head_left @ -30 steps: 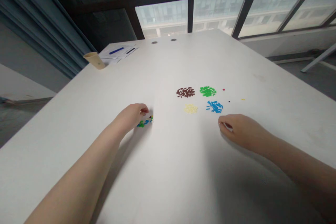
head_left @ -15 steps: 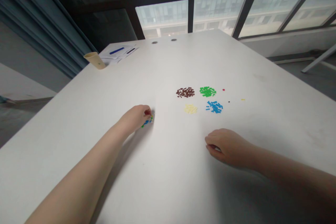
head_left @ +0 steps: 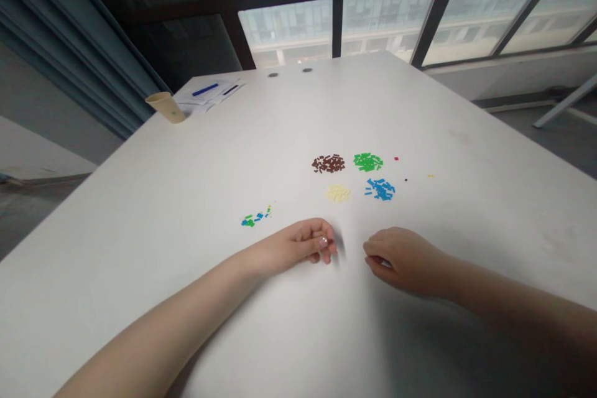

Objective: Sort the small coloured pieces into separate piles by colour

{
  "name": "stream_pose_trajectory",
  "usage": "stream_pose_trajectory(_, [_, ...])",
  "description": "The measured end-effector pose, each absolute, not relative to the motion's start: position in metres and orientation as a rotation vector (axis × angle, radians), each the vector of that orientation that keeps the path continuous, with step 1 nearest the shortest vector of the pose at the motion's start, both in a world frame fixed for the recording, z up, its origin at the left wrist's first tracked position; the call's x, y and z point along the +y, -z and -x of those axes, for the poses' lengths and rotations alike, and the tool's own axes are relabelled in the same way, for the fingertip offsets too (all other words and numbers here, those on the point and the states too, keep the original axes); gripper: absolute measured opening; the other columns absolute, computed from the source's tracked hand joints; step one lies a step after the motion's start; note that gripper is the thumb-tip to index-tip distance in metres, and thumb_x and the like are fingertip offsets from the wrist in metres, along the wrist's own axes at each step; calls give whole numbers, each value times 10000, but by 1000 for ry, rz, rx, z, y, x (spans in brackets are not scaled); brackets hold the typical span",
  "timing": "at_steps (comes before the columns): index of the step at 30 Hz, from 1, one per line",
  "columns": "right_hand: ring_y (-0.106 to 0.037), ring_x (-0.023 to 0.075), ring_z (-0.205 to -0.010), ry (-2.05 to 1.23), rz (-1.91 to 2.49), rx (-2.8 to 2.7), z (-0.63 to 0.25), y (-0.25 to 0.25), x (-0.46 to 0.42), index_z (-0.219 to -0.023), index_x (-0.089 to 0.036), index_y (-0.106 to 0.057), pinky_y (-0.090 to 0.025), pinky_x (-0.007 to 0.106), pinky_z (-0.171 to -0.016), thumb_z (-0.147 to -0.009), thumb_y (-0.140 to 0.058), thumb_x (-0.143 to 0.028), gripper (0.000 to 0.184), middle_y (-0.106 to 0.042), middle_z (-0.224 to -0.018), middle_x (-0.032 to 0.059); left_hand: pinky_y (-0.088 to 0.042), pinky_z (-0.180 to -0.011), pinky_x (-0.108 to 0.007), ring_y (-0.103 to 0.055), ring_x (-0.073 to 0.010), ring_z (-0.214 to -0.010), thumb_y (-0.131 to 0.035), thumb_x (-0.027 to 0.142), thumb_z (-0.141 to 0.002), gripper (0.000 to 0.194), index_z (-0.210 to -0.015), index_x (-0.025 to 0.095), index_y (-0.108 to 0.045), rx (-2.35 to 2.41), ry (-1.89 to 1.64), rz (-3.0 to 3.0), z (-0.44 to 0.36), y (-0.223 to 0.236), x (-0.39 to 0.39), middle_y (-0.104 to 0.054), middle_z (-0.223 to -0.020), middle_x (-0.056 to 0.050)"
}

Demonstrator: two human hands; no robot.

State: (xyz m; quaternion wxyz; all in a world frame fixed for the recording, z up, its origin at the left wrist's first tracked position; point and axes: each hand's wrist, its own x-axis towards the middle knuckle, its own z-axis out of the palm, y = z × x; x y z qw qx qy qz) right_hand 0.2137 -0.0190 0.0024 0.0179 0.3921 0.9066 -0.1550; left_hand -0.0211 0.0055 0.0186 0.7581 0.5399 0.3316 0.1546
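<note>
My left hand (head_left: 313, 241) is over the middle of the white table (head_left: 298, 336), its fingers loosely curled and apart, with nothing visible in them. Just to its right, my right hand (head_left: 396, 255) is closed, and whatever its curled fingers may hold is hidden. A small mixed cluster of green, blue and yellow pieces (head_left: 254, 219) lies left of my left hand. Beyond both hands are sorted piles of small flat pieces: brown pieces (head_left: 329, 163), green pieces (head_left: 368, 162), pale yellow pieces (head_left: 338, 193) and blue pieces (head_left: 380, 189).
A red piece (head_left: 396, 158), a black dot-like piece (head_left: 406, 180) and a yellow piece (head_left: 430, 176) lie singly right of the piles. At the far left stand a beige cup (head_left: 166, 108) and papers (head_left: 205, 99) with a blue pen (head_left: 205, 89) on top.
My left hand has moved right, away from the mixed cluster, which is now uncovered, and its fingers have come apart near my right hand. My right hand stays in place.
</note>
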Motion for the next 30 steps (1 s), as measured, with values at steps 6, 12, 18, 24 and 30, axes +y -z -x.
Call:
stream_pose_trajectory(6, [-485,134,-600,477,-1212,2825,-213,-3,-19,-649,-178,-518,-238,274,-570,-807,-393,-207,204,-584,-649,23,-308,-586,-217,-492,-79,-647,-466,310,-846,147,-861,169,-425,565,-426,-1050,10,-10,-10,-530,-775,-14])
stream_pose_trajectory(12, [-491,137,-609,473,-1215,2817,-213,-3,-17,-656,-179,-524,-249,270,-571,-801,-405,-210,191,-584,-654,24,-354,-691,-269,-477,-110,-721,-401,281,-871,123,-865,163,-437,633,-411,-1315,7,-22,-16,-523,-795,-30])
stream_pose_trajectory(18, [-490,141,-611,472,-1206,2823,-213,-3,-18,-658,-178,-531,-259,271,-574,-806,-402,-205,197,-580,-651,29,-377,-721,-289,-475,-123,-743,-370,274,-876,126,-875,168,-438,662,-361,-1403,7,-25,-17,-520,-807,-36])
stream_pose_trajectory(24, [-448,126,-564,481,-1283,2894,-212,-3,-20,-626,-180,-497,-255,265,-544,-805,-426,-227,198,-536,-607,14,-384,-725,-276,-477,-123,-749,-362,264,-879,120,-870,167,-432,660,-345,-1400,6,-24,-17,-513,-798,-37])
stream_pose_trajectory(30, [-454,112,-611,786,-1416,3306,-208,-10,-31,-809,-179,-564,-332,226,-577,-796,-500,-241,90,-508,-646,5,-368,-693,-264,-450,-112,-703,-376,285,-875,139,-867,159,-434,648,-333,-1359,5,-20,-18,-493,-769,-24])
